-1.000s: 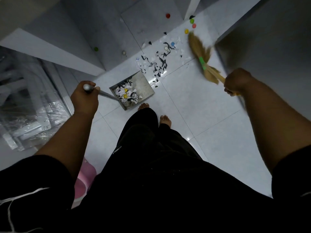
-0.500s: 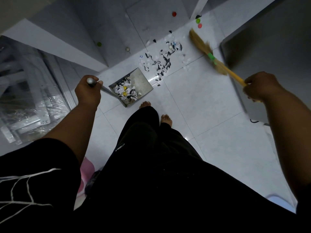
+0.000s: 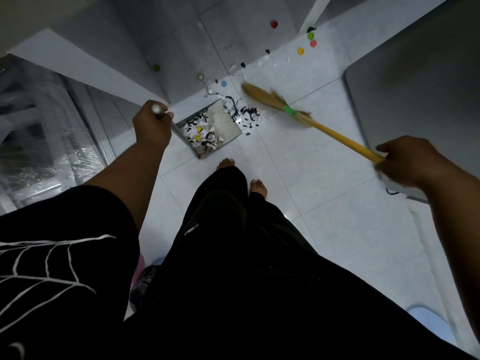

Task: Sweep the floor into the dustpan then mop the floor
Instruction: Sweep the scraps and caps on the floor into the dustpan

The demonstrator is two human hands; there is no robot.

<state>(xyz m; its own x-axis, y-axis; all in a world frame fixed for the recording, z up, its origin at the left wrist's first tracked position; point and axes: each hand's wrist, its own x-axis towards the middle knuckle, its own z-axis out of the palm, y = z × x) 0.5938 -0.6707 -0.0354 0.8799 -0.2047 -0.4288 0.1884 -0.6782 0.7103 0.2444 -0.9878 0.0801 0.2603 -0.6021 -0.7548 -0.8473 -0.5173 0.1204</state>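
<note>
A metal dustpan (image 3: 226,126) lies on the white tiled floor just ahead of my bare feet, with paper scraps and two yellow caps inside. My left hand (image 3: 152,126) grips its metal handle. My right hand (image 3: 405,159) holds the yellow stick of a straw broom (image 3: 267,98), whose bristles lie low on the floor at the dustpan's open mouth. Black and white scraps (image 3: 245,114) lie heaped at that mouth. Loose caps lie farther off: blue (image 3: 224,83), yellow (image 3: 300,50), pink (image 3: 313,43), green (image 3: 310,35) and red (image 3: 273,24).
A grey wall corner (image 3: 166,81) juts in close behind the dustpan. Plastic-wrapped metal frames (image 3: 39,131) lean at the left. A dark grey cabinet (image 3: 415,87) stands at the right, with a cable at its foot. Something pink (image 3: 139,268) sits by my left leg.
The broom has swept left and towards me, dragging the scrap pile from the open tile to the dustpan's mouth. The dustpan and my left hand have stayed in place.
</note>
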